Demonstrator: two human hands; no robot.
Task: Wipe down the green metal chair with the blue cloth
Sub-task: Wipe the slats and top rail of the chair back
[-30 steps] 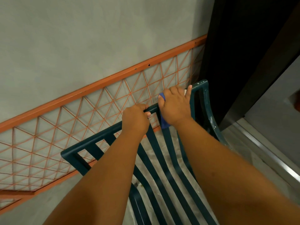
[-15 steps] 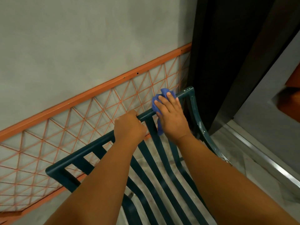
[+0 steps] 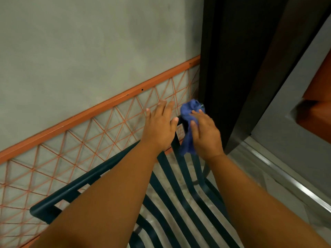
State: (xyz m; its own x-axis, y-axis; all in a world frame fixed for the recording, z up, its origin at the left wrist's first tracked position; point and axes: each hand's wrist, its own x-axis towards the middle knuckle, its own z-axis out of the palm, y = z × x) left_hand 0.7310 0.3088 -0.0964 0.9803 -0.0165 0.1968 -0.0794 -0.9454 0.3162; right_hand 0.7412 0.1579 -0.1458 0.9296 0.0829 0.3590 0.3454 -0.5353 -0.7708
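At chair [image 3: 100,174] top rail | right fingers [image 3: 194,127] gripping cloth [image 3: 188,119] (bunched) | left hand [image 3: 161,127] splayed

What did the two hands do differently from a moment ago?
The left hand let go of the chair's top rail: it was wrapped around it, and now its fingers are spread above it. The right hand slid the blue cloth along the rail to the far right corner. What stayed: the right hand's grip on the cloth, the green chair against the wall, and the orange lattice behind it.
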